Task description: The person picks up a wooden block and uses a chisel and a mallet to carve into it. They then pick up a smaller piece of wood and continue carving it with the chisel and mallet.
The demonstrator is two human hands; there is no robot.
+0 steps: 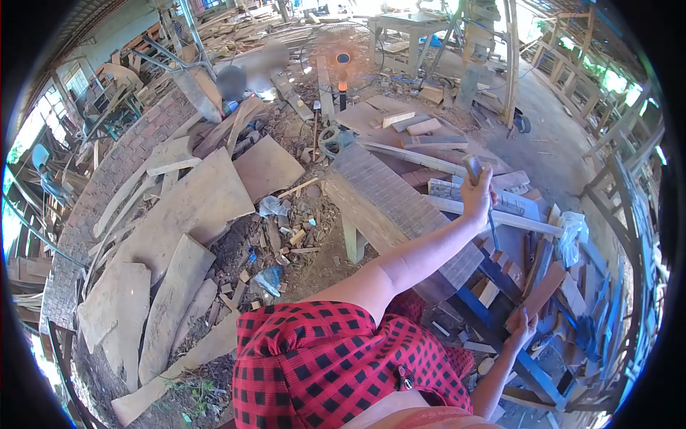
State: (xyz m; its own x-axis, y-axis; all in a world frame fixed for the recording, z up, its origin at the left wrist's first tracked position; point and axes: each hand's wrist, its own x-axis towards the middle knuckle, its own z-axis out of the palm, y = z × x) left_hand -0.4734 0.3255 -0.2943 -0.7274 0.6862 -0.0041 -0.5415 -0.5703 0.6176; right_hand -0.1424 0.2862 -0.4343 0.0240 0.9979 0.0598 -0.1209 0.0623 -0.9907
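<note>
My left hand [477, 194] is wrapped round a hand tool [472, 168]; its thick brownish end sticks up above the fist and a thin dark shaft points down below. Beneath that forearm lies a long, thick wooden bench or beam [396, 186] with a ridged grey top. At the lower right, my right hand [523, 330] grips the lower end of a reddish-brown wooden board [544, 289], held tilted. The exact type of tool cannot be told.
Large wooden slabs [189, 207] lie at left beside a brick strip [107, 182]. Offcuts and long planks [500, 214] pile up at right, near a blue-lit frame [525, 372]. A fan [343, 58] and table [411, 23] stand behind.
</note>
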